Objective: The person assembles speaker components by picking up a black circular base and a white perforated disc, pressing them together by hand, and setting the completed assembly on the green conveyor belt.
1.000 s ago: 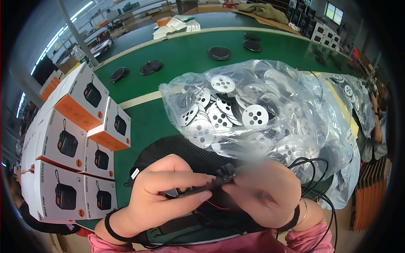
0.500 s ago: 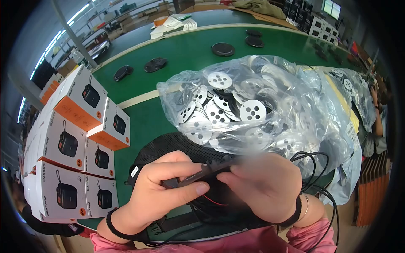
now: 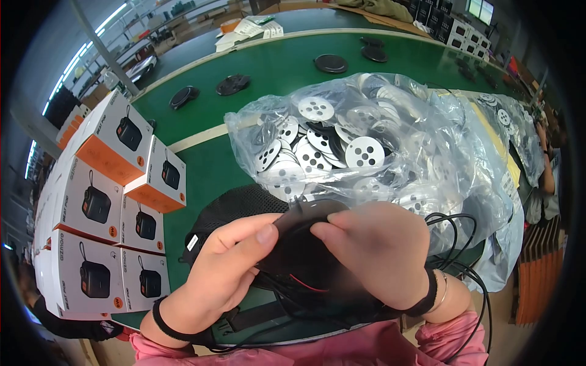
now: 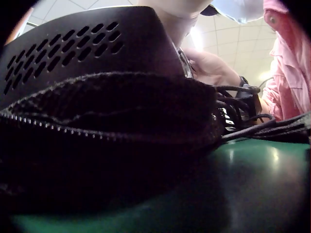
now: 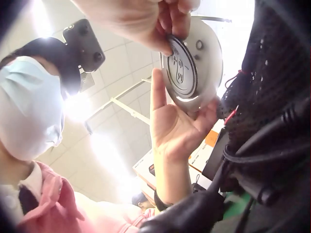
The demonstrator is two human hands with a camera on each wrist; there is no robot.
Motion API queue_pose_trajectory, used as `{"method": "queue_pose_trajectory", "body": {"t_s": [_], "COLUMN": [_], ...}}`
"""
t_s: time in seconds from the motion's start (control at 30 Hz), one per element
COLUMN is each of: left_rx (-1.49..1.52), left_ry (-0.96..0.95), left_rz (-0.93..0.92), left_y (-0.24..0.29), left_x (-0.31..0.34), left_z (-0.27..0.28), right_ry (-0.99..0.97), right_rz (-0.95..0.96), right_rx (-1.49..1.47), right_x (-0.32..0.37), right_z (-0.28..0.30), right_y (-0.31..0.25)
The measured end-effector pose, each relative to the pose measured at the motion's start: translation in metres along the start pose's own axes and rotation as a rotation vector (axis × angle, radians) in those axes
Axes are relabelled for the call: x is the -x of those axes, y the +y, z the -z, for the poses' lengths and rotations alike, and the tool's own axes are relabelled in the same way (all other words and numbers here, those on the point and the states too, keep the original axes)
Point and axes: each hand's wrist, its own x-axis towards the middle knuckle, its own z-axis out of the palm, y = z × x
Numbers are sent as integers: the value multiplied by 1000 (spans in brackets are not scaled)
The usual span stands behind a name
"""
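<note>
Both hands hold a round black plastic cover (image 3: 302,235) over a black mesh bag (image 3: 235,207). My left hand (image 3: 223,262) grips its left edge, thumb on the near face. My right hand (image 3: 381,256) pinches its upper right edge between thumb and fingers. In the right wrist view, a round button pad (image 5: 182,70) with raised marks sits on the cover, right fingertips at its rim. A red wire (image 3: 308,284) shows below the cover. In the left wrist view, the bag's open zipper (image 4: 73,130) runs below a slotted black panel (image 4: 73,48).
Beyond the hands lies a clear plastic bag (image 3: 244,131) of white discs with holes. White and orange speaker boxes (image 3: 91,204) are stacked at left. Black cables (image 3: 452,244) loop at right. Several round black parts (image 3: 330,63) lie on the green table (image 3: 204,165).
The black cover has turned from nearly edge-on to showing its broad face. My left thumb has moved up and left along its edge. The right hand keeps its pinch.
</note>
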Motion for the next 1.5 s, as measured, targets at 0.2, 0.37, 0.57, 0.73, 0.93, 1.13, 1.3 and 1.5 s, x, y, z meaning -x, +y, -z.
{"method": "queue_pose_trajectory", "body": {"t_s": [0.2,0.37,0.57,0.73,0.93,1.13,1.3,1.5], "left_rx": [42,83,134,202,232,102,-27,100], "left_ry": [38,72,82,75,60,2,131,631], "left_rz": [38,77,107,151,147,33,-422,-474], "left_y": [1,1,5,6,14,28,79,147], "left_x": [-4,-4,-3,-5,-7,-3,-14,-103], "left_z": [1,2,1,4,4,9,-3,48], "right_ry": [19,-32,-52,-135,-388,-509,-377,-428], "right_rz": [-188,126,143,-296,-900,-596,-601,-592], "right_rx": [-153,216,292,-414,-1244,-981,-958,-853], "right_x": [0,-3,-5,-6,-13,-8,-3,4], "right_z": [-3,0,2,-4,4,2,-1,-7], "right_y": [0,4,7,14,17,17,21,23]}}
